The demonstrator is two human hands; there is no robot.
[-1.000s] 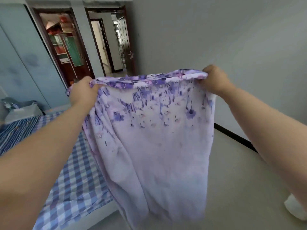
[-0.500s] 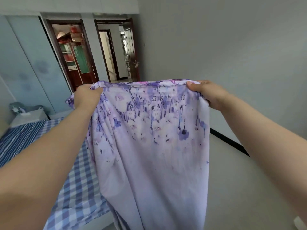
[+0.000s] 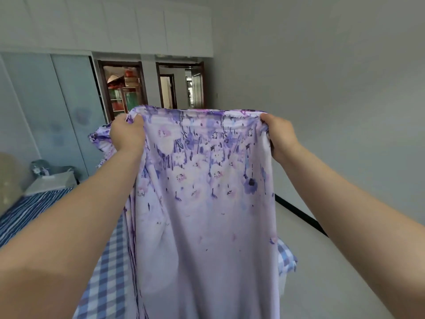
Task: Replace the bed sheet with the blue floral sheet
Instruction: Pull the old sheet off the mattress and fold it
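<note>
A pale lilac sheet with blue-purple flowers (image 3: pixel 207 215) hangs in front of me, stretched between both hands at its top edge. My left hand (image 3: pixel 127 134) grips the upper left part, with a bunch of cloth trailing out to its left. My right hand (image 3: pixel 281 137) grips the upper right corner. The sheet drops out of view below. Under and left of it lies the bed with a blue-and-white checked sheet (image 3: pixel 108 272); a corner of checked cloth (image 3: pixel 286 259) also shows to the right of the hanging sheet.
A striped blue cover (image 3: pixel 30 210) lies further up the bed, beside a beige headboard (image 3: pixel 10 180). A grey box with a bag (image 3: pixel 51 178) stands past the bed. Pale wardrobe doors (image 3: pixel 53 107) line the left; two open doorways (image 3: pixel 174 88) are ahead. Bare floor (image 3: pixel 322 272) runs along the right wall.
Both hands have risen and spread a little, lifting the floral sheet higher. The view has tilted up, showing more of the wall cabinets, and the sheet hangs flatter.
</note>
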